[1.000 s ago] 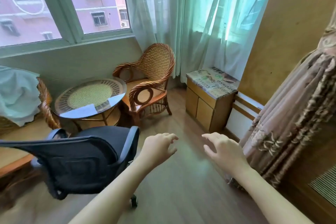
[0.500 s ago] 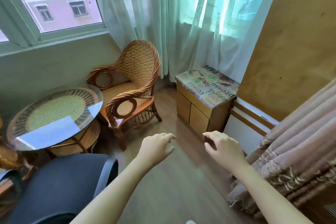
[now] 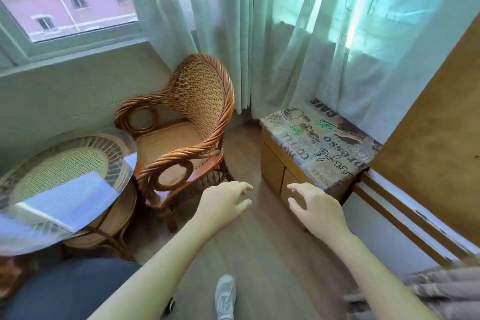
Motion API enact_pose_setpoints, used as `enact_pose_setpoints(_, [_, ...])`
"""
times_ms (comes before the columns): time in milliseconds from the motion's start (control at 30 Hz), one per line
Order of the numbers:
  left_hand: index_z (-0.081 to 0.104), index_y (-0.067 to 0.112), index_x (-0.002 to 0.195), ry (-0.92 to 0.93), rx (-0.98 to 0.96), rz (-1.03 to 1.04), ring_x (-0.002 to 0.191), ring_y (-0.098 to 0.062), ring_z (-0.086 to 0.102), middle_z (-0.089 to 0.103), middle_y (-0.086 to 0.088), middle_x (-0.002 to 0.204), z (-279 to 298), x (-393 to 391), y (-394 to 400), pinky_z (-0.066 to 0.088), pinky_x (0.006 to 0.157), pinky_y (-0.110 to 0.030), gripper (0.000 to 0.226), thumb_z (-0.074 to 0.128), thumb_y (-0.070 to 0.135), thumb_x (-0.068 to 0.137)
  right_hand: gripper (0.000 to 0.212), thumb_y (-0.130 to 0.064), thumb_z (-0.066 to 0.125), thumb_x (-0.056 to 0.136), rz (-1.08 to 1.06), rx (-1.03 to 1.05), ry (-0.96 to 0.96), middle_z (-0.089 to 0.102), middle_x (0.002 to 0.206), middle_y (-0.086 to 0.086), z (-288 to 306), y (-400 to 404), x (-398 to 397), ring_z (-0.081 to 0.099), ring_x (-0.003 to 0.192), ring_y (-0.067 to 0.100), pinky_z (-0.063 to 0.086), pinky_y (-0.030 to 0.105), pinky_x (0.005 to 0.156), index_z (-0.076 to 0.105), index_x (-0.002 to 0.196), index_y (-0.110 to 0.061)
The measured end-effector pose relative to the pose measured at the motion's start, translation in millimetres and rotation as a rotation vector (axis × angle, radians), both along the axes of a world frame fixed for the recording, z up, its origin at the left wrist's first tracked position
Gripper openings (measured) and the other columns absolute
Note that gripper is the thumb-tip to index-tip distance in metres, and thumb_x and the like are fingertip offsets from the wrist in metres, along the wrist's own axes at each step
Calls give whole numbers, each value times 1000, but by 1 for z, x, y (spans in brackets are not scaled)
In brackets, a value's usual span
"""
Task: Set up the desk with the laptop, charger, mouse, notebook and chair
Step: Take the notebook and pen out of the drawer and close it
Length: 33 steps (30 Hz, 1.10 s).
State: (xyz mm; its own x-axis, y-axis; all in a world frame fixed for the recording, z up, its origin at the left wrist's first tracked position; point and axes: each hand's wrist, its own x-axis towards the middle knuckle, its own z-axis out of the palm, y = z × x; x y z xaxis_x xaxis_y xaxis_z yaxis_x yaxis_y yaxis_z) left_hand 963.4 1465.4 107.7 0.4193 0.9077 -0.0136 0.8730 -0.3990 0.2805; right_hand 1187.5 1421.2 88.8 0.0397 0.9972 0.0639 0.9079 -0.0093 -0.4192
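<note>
Left hand (image 3: 223, 205) and right hand (image 3: 315, 206), fingers loosely spread and empty, above floor (image 3: 259, 254) between office chair (image 3: 65, 291) and closed cabinet (image 3: 283, 171)

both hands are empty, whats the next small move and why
Probably turn back left and reach for the office chair. Both the left hand and the right hand hang open over bare floor, holding nothing, and the chair at the lower left edge is the only task item in view.
</note>
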Motion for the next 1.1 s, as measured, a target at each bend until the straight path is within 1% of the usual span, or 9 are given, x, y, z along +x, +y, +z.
enact_pose_setpoints(233, [55,37,126,-30,-94,-91,106,-4,60,65,16,113,-27,25,125,51,84,-29,36,55,46,91,30,-34,55,88,-174,-58,84,64,109,-16,-9,88,3,59,98,7,49,27,75,59,118,-33])
enact_pose_setpoints(400, [57,40,123,-143,-76,-71,100,-2,60,66,19,109,-24,40,194,51,79,-26,33,56,46,90,29,-34,56,89,-329,-41,178,61,114,-20,4,140,9,57,101,2,46,25,76,59,118,-35])
enact_pose_setpoints(600, [59,38,123,-140,-89,-65,101,-1,61,66,20,109,-39,56,258,53,78,-25,34,58,45,90,31,-31,59,88,-348,-55,198,61,117,-21,-3,198,27,56,104,-2,42,18,74,60,118,-33])
enact_pose_setpoints(733, [60,38,122,-103,-126,-30,98,-3,62,67,20,106,-69,74,297,52,74,-25,34,59,46,89,30,-29,60,87,-325,-84,222,63,117,-17,-27,251,49,59,107,4,52,29,81,61,118,-30])
enact_pose_setpoints(833, [57,39,124,-101,-197,-29,103,-2,60,66,20,109,-98,92,326,50,79,-24,34,56,47,91,30,-27,61,87,-302,-121,202,64,116,-13,-53,288,60,60,106,9,51,29,81,61,117,-28])
enact_pose_setpoints(933, [58,37,124,-85,-233,-76,103,-6,61,67,17,109,-128,114,360,51,79,-28,34,56,46,91,29,-26,62,86,-285,-143,161,65,114,-10,-80,322,65,61,102,13,48,27,77,62,116,-27])
enact_pose_setpoints(1000, [57,38,124,-83,-261,-108,103,-6,60,67,16,109,-152,127,381,51,80,-29,34,55,46,91,28,-26,61,87,-286,-154,159,65,113,-9,-100,341,65,61,102,15,51,30,77,62,115,-26])
enact_pose_setpoints(1067, [58,40,120,-145,-336,-96,100,0,58,66,20,106,-181,137,400,49,79,-25,30,56,46,91,27,-26,60,87,-284,-154,151,65,111,-9,-124,354,63,61,100,15,52,30,75,63,114,-25])
enact_pose_setpoints(1100, [59,41,116,-208,-435,-48,96,4,56,66,22,103,-197,142,408,47,78,-22,27,58,45,90,27,-25,61,87,-286,-150,139,66,109,-9,-137,359,63,61,98,14,50,28,73,63,114,-24])
